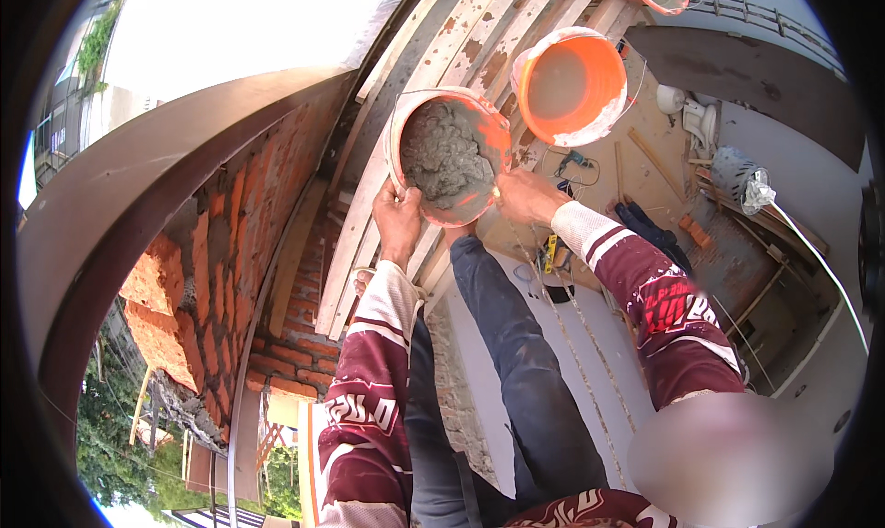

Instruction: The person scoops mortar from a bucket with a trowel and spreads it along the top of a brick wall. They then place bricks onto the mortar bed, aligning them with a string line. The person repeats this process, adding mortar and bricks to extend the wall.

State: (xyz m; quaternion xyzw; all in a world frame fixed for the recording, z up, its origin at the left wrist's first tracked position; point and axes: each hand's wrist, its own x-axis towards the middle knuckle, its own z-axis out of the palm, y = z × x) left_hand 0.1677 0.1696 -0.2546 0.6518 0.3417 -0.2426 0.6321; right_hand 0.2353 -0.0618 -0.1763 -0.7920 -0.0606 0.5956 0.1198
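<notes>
Lettering marks maroon sleeves; fingers hold a bucket of mortar

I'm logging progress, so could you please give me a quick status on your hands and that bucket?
Left hand, right hand: both gripping mortar bucket by its rim. Grey mortar inside. Nearby: second orange bucket, farther right.
</notes>
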